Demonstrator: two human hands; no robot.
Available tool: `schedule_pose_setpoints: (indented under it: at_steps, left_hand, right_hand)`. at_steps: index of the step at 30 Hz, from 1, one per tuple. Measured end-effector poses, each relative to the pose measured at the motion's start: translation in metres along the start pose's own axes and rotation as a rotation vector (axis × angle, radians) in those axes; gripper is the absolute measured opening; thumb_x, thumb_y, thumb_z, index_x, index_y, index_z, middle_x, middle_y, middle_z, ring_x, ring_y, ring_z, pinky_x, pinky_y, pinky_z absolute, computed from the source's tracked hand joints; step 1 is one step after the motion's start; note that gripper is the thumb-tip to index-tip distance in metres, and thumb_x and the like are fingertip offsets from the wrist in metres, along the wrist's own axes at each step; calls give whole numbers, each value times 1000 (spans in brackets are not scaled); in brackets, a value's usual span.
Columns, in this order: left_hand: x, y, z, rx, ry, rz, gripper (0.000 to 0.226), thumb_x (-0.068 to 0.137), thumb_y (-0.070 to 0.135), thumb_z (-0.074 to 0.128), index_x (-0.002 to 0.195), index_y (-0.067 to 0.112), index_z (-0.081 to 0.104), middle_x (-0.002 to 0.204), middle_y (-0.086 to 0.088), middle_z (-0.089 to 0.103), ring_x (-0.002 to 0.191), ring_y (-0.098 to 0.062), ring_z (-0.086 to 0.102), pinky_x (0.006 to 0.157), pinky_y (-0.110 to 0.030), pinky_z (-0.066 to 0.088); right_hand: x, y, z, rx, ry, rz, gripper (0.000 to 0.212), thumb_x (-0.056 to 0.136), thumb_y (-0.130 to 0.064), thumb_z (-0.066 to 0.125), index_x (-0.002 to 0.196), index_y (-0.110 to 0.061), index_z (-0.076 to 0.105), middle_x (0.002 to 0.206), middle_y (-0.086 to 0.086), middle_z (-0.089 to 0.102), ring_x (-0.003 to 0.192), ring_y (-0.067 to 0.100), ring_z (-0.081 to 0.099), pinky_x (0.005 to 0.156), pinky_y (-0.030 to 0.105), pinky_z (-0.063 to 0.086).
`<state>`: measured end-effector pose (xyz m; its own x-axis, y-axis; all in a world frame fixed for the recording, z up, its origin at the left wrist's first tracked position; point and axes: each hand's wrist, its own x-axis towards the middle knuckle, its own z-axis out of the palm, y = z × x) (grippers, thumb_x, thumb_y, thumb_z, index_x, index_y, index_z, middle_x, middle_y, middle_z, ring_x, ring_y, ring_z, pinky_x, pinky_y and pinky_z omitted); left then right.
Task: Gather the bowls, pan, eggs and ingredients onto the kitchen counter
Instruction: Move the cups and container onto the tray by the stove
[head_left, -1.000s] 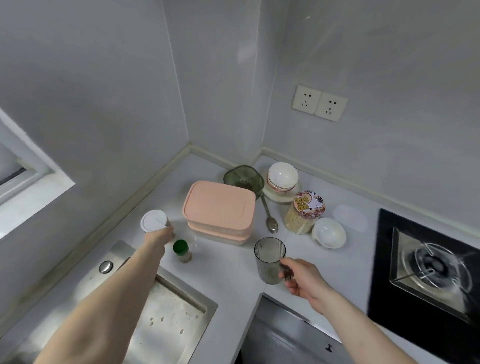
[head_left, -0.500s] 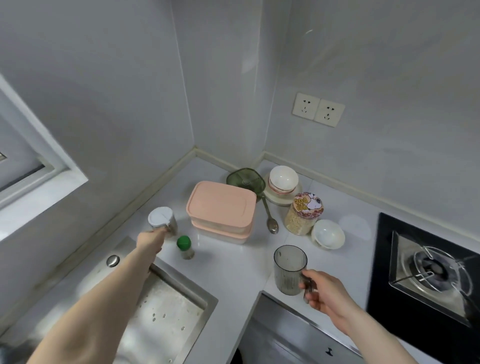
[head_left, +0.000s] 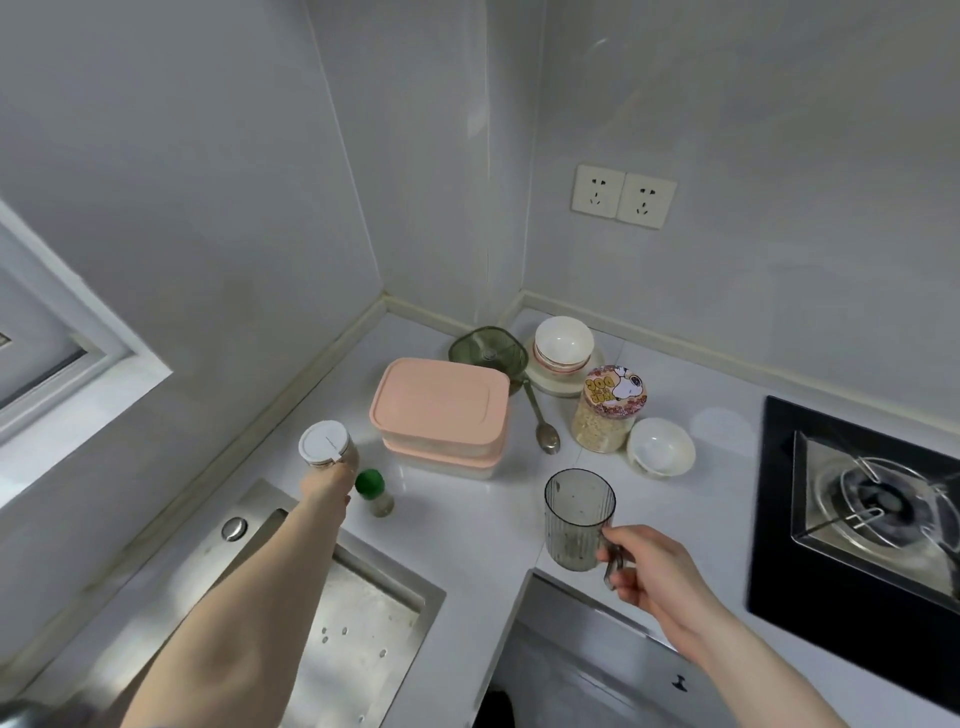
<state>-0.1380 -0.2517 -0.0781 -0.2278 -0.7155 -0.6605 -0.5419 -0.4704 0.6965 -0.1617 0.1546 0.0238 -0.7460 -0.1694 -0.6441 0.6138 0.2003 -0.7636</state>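
Both forearms bare to frame edge, no sleeves; hands w/o gloves, rings, or watch.

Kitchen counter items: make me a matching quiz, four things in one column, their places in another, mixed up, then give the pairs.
Things:
1. grey cup
2. white-lidded jar
3. spoon
4. cartoon-lidded jar

Places:
A. between pink boxes and cartoon-lidded jar
B. held by right hand
C. beside single white bowl
D. gripped by left hand

Pairs: 1-B, 2-D, 3-A, 4-C
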Motion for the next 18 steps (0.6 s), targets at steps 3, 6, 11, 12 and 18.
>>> schedule_pose_setpoints:
  at_steps: [3,6,11,12,18]
  left_hand:
    - [-22,-5,-23,141,143,141,29,93,26,63,107,1,64,104,-16,64,95,-32,61,84,-37,48]
    - [-44,-13,-53,363,187,361,28,99,26,54,101,3,69,98,-18,69,97,-37,63,83,-37,47]
    - [-120,-20,-80,357,205,599,17,101,23,54,102,10,65,94,-8,66,82,-26,57,75,-34,40]
    - [-136,-21,-79,356,170,619,16,101,25,54,100,12,64,90,-8,66,76,-23,57,70,-34,40]
    - [-248,-39,-15,392,-220,733,15,101,30,56,96,20,66,84,-8,71,70,-19,64,63,-33,47]
  right_hand:
    - [-6,2,-1,11,-6,-13,17,96,-19,63,92,-2,65,73,6,65,63,22,47,59,32,42]
    - [-13,8,-6,27,-2,-35,17,96,-18,62,90,-3,65,70,6,64,65,24,49,57,30,41]
    - [-33,20,-18,31,-25,-77,16,96,-16,62,88,-3,66,69,4,62,57,19,49,53,26,43]
    - [-35,22,-21,38,-25,-77,16,96,-16,62,88,-3,67,70,5,63,55,18,48,53,26,43]
    - [-67,38,-77,144,41,-122,12,94,-14,64,89,-3,66,78,9,66,56,19,50,51,26,42]
